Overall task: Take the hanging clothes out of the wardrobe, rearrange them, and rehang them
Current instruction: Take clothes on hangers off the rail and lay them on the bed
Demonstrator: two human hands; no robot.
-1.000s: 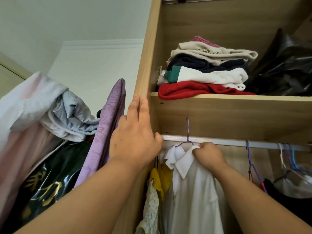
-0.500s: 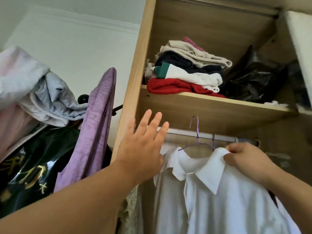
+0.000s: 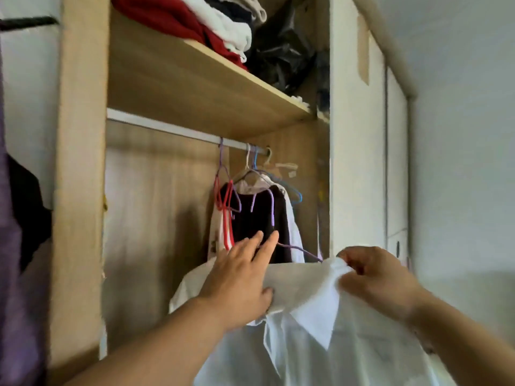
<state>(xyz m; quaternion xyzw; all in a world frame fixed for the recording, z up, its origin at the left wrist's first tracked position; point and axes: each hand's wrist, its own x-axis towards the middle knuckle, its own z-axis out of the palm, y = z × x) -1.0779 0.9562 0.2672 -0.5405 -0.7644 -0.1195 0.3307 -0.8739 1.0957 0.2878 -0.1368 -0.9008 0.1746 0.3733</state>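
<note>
A white collared shirt on a thin purple hanger is off the rail and held low in front of the open wardrobe. My right hand pinches the shirt's collar at its right side. My left hand lies on the shirt's left shoulder with straight fingers, its thumb pressing the cloth. Still on the rail's right end hang a dark garment, a white garment behind it, red hangers and a blue hanger.
The shelf above the rail carries folded clothes and a black plastic bag. A white wardrobe door stands on the right. A purple garment hangs outside at the far left.
The white shirt came off the rail and moved down and right with my right hand. My left hand went from the wardrobe's side panel onto the shirt. The view swung right.
</note>
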